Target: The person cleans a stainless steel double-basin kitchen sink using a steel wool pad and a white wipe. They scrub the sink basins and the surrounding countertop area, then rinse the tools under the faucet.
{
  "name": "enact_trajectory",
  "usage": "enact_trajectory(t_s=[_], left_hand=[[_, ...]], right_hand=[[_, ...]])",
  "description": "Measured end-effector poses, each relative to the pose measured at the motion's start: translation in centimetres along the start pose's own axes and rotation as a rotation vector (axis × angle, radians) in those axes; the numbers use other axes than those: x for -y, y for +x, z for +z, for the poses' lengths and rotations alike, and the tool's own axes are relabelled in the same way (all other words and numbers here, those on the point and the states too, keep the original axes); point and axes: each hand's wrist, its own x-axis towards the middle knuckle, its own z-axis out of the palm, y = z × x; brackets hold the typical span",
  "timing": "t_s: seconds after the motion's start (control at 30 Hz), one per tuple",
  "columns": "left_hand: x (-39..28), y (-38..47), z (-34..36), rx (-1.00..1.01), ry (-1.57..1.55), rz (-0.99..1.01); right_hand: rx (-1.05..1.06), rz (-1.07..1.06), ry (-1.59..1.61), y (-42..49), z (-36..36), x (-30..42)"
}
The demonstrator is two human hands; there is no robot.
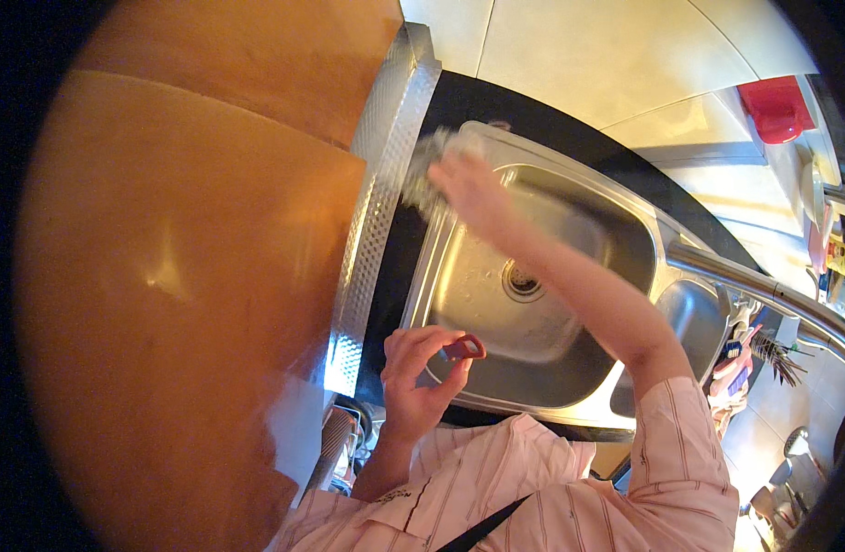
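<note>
My left hand (422, 379) holds a small dark red object (466, 347) with an opening at one end between thumb and fingers, over the near left corner of the stainless steel sink basin (602, 207). My right hand (471, 183), blurred, reaches across the basin to its far left corner. It is at a blurred, crumpled, pale see-through thing (429, 172) that looks like plastic film or a bag; whether the fingers grip it cannot be told. The drain (523, 280) shows beneath my right forearm.
A metal faucet (747, 276) crosses the smaller basin (692, 324) on the right. A textured metal strip (374, 228) and a large wooden panel (188, 241) stand at the left. A red holder (778, 110) is on the far right. Utensils (795, 476) lie at lower right.
</note>
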Motion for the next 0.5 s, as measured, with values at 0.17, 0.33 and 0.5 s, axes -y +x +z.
enact_trajectory(t_s=[0.17, 0.33, 0.5], left_hand=[[0.6, -1.0, -0.3, -0.034, -0.006, -0.006], [0.5, -1.1, -0.6, -0.035, -0.01, -0.031], [0.4, -1.3, -1.3, -0.028, 0.001, 0.023]], right_hand=[[0.097, 0.204, 0.063, 2.7, -1.4, -1.5], [0.062, 0.022, 0.21, -2.4, 0.0, 4.2], [-0.082, 0.169, -0.091, 4.6, -0.5, -4.6]])
